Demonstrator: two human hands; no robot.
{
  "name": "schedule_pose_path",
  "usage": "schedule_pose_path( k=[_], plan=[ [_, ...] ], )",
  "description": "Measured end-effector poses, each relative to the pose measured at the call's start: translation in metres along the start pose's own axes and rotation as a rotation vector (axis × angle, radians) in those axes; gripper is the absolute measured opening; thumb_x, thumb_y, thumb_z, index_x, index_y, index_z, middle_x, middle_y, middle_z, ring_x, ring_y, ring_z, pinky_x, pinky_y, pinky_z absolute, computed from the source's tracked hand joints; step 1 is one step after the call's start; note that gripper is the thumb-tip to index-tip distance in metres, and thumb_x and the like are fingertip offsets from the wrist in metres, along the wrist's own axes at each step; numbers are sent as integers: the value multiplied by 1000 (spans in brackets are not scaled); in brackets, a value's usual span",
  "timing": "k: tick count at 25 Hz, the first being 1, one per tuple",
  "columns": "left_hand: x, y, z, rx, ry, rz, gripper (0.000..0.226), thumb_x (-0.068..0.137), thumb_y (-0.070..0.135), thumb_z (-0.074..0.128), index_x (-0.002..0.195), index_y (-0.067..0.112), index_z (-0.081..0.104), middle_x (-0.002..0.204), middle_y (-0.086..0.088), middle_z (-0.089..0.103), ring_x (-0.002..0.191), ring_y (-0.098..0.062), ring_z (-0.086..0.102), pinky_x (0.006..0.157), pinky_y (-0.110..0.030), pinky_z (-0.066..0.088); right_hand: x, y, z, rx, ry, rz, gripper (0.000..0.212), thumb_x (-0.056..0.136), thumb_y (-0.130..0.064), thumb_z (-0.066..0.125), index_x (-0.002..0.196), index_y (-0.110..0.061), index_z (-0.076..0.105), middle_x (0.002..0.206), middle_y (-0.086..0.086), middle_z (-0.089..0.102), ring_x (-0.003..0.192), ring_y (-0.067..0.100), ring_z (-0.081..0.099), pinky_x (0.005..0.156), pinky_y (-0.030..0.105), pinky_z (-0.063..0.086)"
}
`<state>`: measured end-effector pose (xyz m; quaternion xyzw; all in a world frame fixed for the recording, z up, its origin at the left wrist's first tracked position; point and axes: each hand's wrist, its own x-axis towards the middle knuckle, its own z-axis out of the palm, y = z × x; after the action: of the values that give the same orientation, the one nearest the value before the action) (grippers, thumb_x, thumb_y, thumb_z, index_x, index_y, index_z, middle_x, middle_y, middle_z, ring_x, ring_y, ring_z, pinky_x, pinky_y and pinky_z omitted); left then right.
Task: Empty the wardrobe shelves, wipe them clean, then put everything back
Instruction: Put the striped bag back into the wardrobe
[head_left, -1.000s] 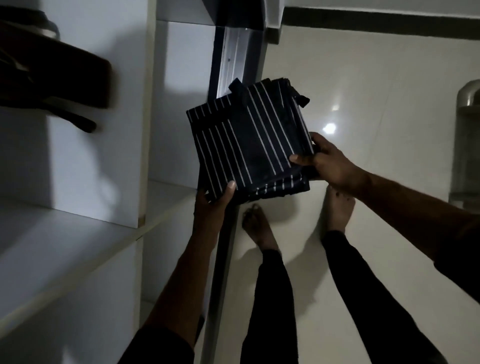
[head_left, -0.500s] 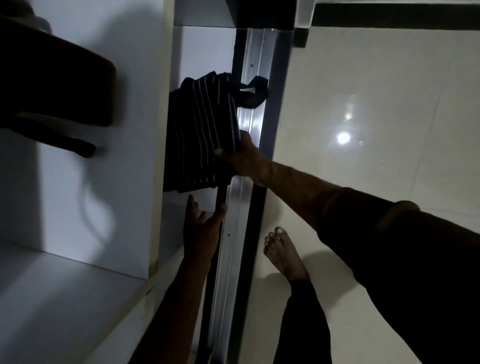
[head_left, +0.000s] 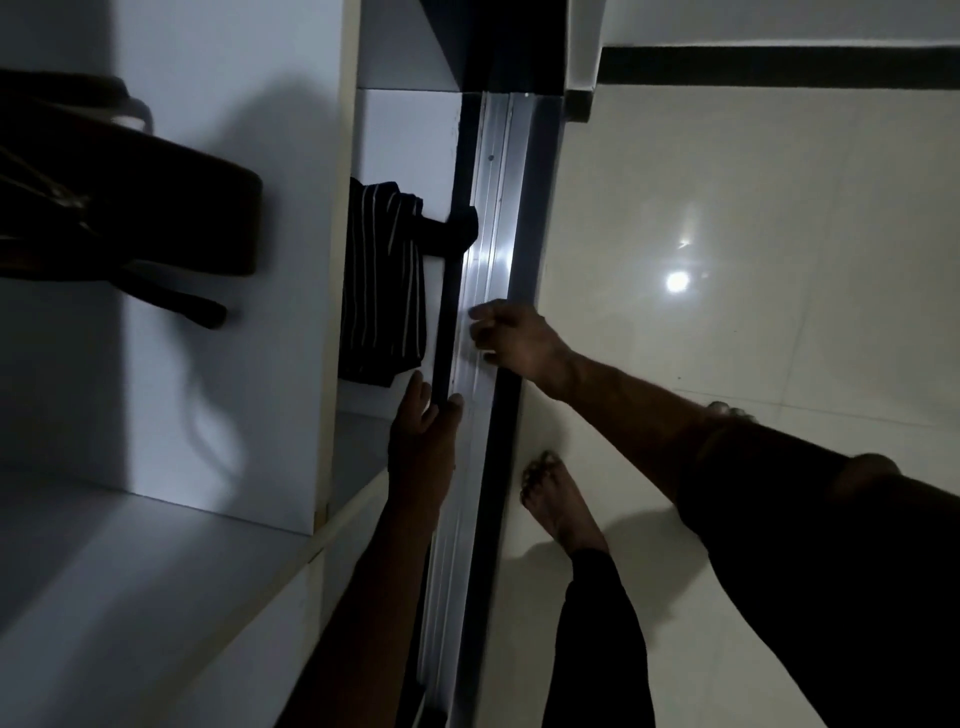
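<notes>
Folded striped cloth lying in the low wardrobe compartment, both hands free of it.

On the far left a dark bag (head_left: 130, 208) is sitting on the upper shelf (head_left: 130, 545). Further right, the striped garment (head_left: 382, 286) is resting inside the bottom compartment, one dark strap trailing out over the aluminium door track (head_left: 488, 291). The left hand (head_left: 423, 431) is hovering just below it, fingers straight, holding nothing. The right hand (head_left: 514, 338) is hanging over the track, fingers loosely curled and empty. The cloth looks soft, light and floppy to me; I'd judge it best lifted from underneath the fold, not by the strap.
</notes>
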<state>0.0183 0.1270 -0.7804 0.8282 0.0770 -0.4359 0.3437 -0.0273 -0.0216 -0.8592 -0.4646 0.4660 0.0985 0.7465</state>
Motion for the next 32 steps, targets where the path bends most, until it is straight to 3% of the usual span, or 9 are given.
schedule_pose_path(
  k=[2, 7, 12, 16, 20, 26, 32],
  plan=[
    [-18, 4, 6, 25, -23, 22, 63, 98, 23, 65, 154, 23, 37, 156, -2, 42, 138, -18, 47, 114, -45, 42, -31, 1, -17, 8, 92, -25, 22, 94, -13, 60, 115, -12, 62, 104, 10, 65, 90, 26, 65, 95, 54, 54],
    [-97, 49, 13, 139, -114, 67, 58, 97, 29, 66, 150, 23, 44, 149, 4, 50, 126, -8, 50, 101, -29, 43, -137, -30, -69, -2, 239, -21, 27, 93, -18, 65, 119, -17, 56, 110, 11, 67, 93, 27, 67, 90, 50, 57],
    [-206, 125, 10, 258, -166, 129, 45, 96, 30, 66, 139, 20, 57, 136, 0, 61, 121, -18, 60, 107, -46, 48, -283, -99, -107, -104, 269, -53, 29, 93, -28, 68, 119, -19, 57, 107, 4, 65, 96, 22, 65, 83, 39, 57],
    [-287, 172, 7, 216, -244, 194, 41, 97, 28, 67, 135, 18, 59, 122, 5, 63, 116, -15, 61, 108, -45, 48, -388, -142, -128, -88, 340, -113, 29, 93, -28, 67, 119, -18, 59, 109, 7, 67, 94, 22, 65, 82, 38, 55],
    [-357, 201, 10, 202, -300, 202, 36, 95, 31, 68, 130, 23, 61, 125, 2, 63, 118, -17, 60, 108, -47, 48, -480, -165, -133, -90, 378, -159, 31, 94, -30, 66, 122, -18, 59, 109, 2, 65, 92, 17, 64, 78, 31, 54],
    [-415, 227, 21, 362, -431, 400, 38, 95, 35, 67, 130, 22, 62, 124, 1, 63, 113, -17, 61, 102, -42, 51, -580, -164, -134, -135, 500, -206, 36, 93, -31, 68, 125, -17, 58, 117, 2, 62, 98, 18, 65, 76, 21, 48],
    [-475, 236, 59, 583, -571, 627, 33, 94, 31, 68, 126, 21, 63, 119, 3, 64, 110, -16, 61, 92, -27, 47, -672, -123, -151, 56, 802, -242, 36, 92, -30, 69, 126, -19, 59, 117, -1, 61, 97, 15, 64, 72, 19, 49]
  ],
)
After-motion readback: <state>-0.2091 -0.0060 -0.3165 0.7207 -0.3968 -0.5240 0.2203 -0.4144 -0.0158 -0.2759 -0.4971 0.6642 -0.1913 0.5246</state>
